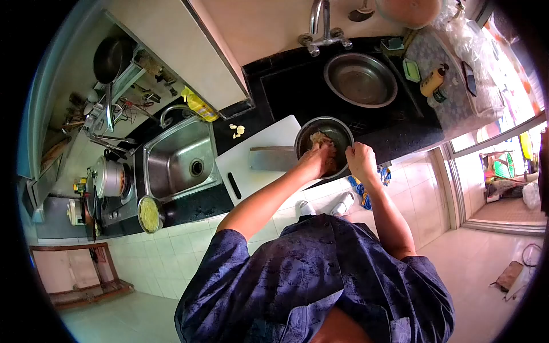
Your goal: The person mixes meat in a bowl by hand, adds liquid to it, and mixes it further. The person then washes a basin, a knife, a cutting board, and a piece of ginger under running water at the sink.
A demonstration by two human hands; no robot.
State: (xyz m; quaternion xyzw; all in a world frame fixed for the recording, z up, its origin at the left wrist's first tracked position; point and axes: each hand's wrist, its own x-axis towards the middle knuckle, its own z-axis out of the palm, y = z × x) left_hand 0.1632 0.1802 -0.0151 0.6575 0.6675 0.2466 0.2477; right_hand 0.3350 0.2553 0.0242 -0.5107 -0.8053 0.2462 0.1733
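Observation:
A metal bowl (344,133) stands at the counter's front, over the right end of a white cutting board (226,162). Inside it is pale brown, wet-looking food (320,139) that resembles raw meat. My left hand (318,160) reaches into the bowl, its fingers curled into this food and partly hidden by it. With closed fingers, my right hand (361,162) grips the bowl's right rim. A wide cleaver blade (273,159) lies flat on the board, left of the bowl; its handle is hidden. Several peeled garlic cloves (237,131) rest on the black counter behind the board.
A large metal basin (394,94) sits below the tap (325,40). Left of the board is a steel sink (171,171), with a bowl of pale green shreds (150,215) at the counter edge. A pot (108,176) stands on the stove. Bottles (433,81) stand at the right.

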